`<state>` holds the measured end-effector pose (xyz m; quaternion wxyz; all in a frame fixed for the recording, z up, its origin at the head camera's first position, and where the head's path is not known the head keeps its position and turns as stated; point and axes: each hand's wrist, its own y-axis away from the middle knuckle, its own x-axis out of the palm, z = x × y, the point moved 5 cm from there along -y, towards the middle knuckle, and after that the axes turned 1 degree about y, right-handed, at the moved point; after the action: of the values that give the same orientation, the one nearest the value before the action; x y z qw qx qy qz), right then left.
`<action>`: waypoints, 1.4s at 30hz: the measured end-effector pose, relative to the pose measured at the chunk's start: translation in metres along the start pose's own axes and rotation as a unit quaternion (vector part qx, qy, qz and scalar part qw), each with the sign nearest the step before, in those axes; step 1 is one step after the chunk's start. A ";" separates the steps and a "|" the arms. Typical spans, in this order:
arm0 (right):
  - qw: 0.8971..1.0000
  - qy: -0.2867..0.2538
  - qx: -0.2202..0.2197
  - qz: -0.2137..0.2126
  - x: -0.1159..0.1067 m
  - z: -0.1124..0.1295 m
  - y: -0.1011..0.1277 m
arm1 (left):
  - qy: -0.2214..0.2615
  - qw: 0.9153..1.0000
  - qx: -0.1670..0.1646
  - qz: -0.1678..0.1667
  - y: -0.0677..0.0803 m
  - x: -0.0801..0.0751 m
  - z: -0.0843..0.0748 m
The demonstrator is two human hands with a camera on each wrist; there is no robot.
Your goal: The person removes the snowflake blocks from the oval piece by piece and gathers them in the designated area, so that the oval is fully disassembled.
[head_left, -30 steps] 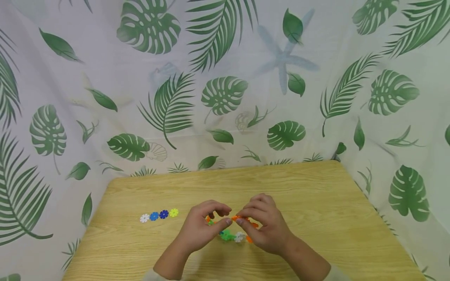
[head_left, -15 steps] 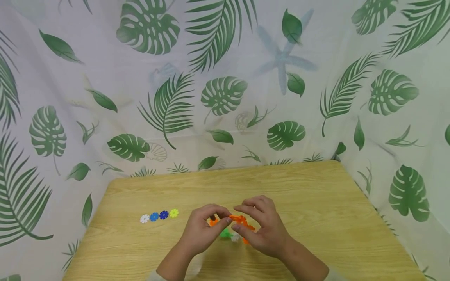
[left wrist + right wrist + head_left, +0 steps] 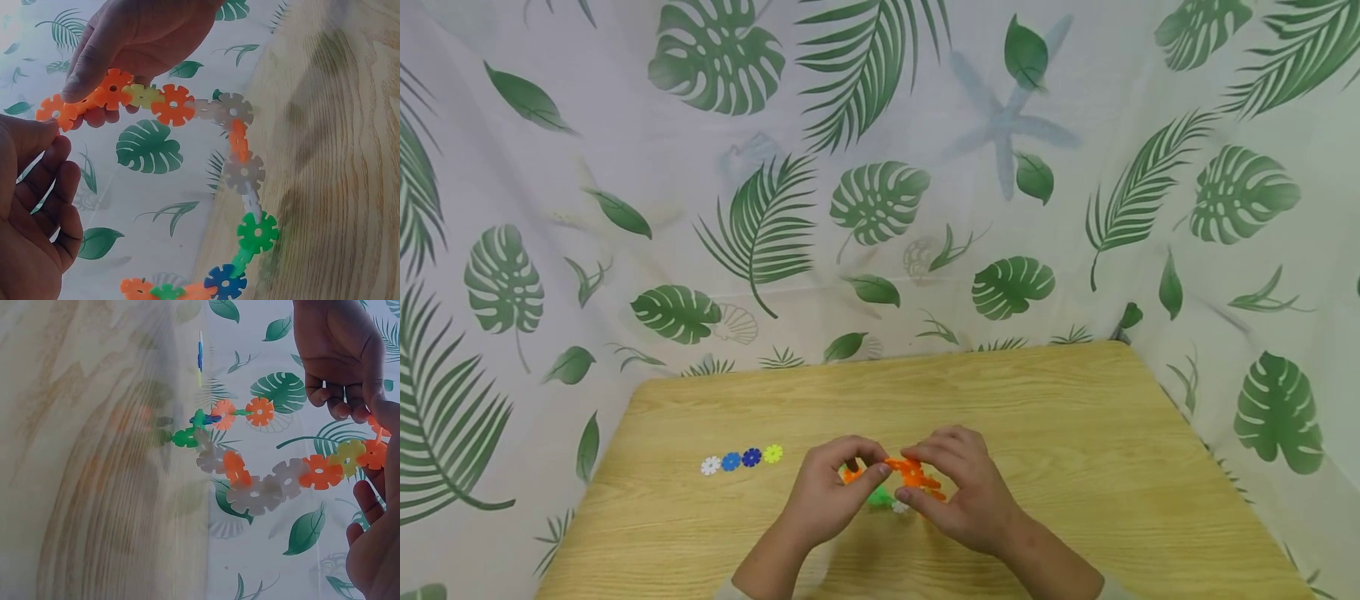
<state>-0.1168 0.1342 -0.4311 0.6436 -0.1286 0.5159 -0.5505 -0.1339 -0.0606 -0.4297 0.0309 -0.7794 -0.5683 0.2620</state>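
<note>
Discs (image 3: 741,459) lie in a short row of four on the left of the wooden table (image 3: 1075,433): white, two blue and yellow, flat and untouched, well apart from the hands. Next along, the left hand (image 3: 831,492) has its fingers curled, thumb and forefinger pinching the orange end of a chain of plastic flower pieces (image 3: 910,479) held just above the table near its front edge. Beside it, the right hand (image 3: 958,492) pinches the same chain a piece or two further along, fingers bent over the orange pieces.

The step in hand looks like joining: one end piece is being pressed into the slot of its neighbour. The next move would call for lining the notches up squarely and pushing the two together without bending the links already made.

The head view shows only a knot of orange and green between the fingers. The left wrist view opens up the whole chain (image 3: 244,172), running from orange through yellow, white and grey down to green and blue, hanging in a loop. The right wrist view shows that loop (image 3: 256,487) from the other side; whether its far end rests on the table is hard to tell through the blur.
</note>
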 end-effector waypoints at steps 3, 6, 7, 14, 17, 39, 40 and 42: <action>1.000 0.005 -0.006 -0.005 0.000 0.002 0.000 | 0.003 1.000 0.006 -0.002 0.001 0.000 0.000; 1.000 0.011 -0.008 -0.008 0.000 0.003 -0.001 | 0.004 1.000 0.007 -0.003 0.001 -0.001 0.000; 1.000 0.013 -0.009 -0.008 0.000 0.004 -0.001 | 0.004 1.000 0.006 -0.004 0.002 -0.001 0.000; 1.000 0.025 -0.006 -0.002 0.002 0.004 -0.002 | -0.012 1.000 0.013 -0.009 0.003 -0.001 -0.001; 0.999 0.030 -0.011 -0.001 0.003 0.004 -0.002 | -0.022 0.999 0.018 -0.016 0.003 -0.002 -0.002; 0.998 0.059 -0.035 -0.008 0.000 0.008 -0.004 | -0.013 0.997 0.007 -0.081 0.005 -0.020 0.001; 0.998 0.058 -0.035 -0.013 -0.002 0.006 -0.003 | -0.007 0.995 0.004 -0.098 0.004 -0.027 0.002; 0.998 0.054 -0.035 -0.025 -0.007 0.002 -0.003 | 0.004 0.991 -0.006 -0.132 0.004 -0.042 0.003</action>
<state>-0.1154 0.1377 -0.4247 0.5957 -0.1338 0.5659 -0.5540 -0.1415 -0.1009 -0.4179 0.0630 -0.6986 -0.6677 0.2493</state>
